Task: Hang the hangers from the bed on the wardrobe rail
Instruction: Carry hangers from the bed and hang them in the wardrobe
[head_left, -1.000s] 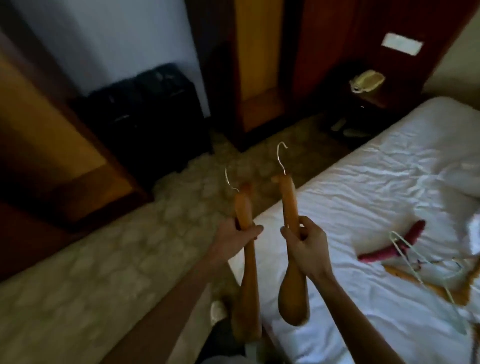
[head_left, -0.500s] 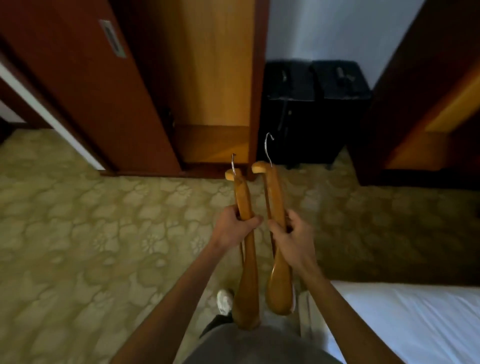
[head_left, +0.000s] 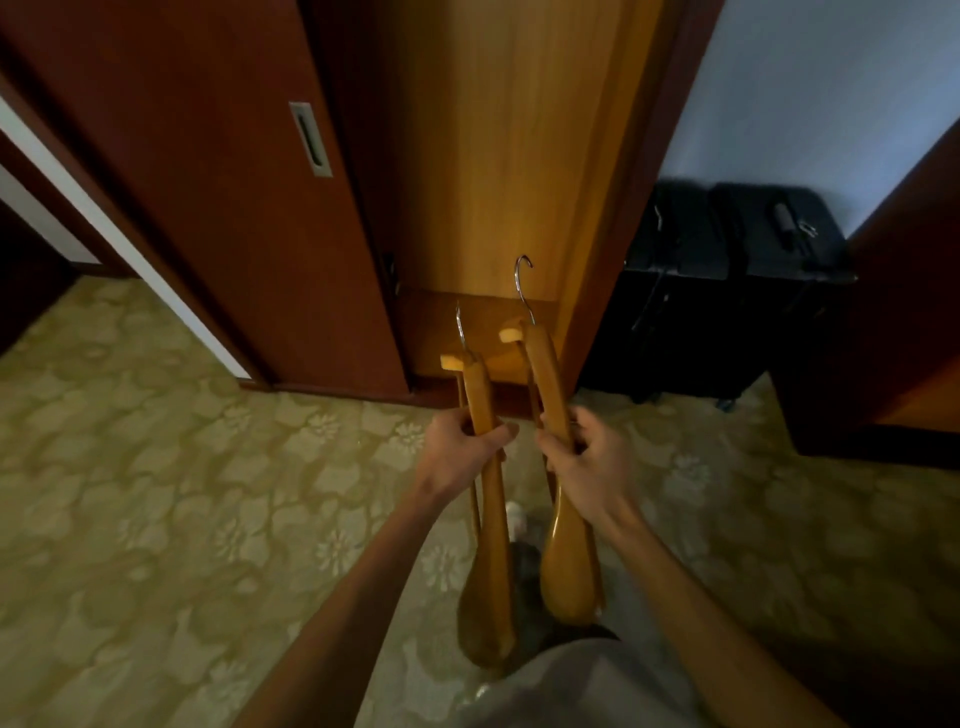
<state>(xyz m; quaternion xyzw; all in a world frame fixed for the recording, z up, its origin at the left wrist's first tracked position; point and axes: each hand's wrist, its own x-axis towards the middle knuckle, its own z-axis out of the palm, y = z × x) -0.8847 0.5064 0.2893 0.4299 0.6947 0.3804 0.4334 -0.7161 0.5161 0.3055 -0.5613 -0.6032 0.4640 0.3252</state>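
Two wooden hangers were carried upright, one in each hand, in front of the open wardrobe.

The left wooden hanger (head_left: 488, 499) was gripped about mid-length by the left hand (head_left: 457, 457), fingers and thumb curled round it; the right wooden hanger (head_left: 561, 493), just beside it at 3 o'clock and not touching, was clasped the same way by the right hand (head_left: 592, 462). Both stood near the frame's centre, metal hooks pointing to 12 o'clock, broad ends down at 6 o'clock above the patterned carpet (head_left: 182, 519). At 12 o'clock the wardrobe interior (head_left: 498, 156) stood open, its sliding door (head_left: 208, 208) at 10 o'clock. Two black suitcases (head_left: 727, 280) stood against the wall at 2 o'clock.
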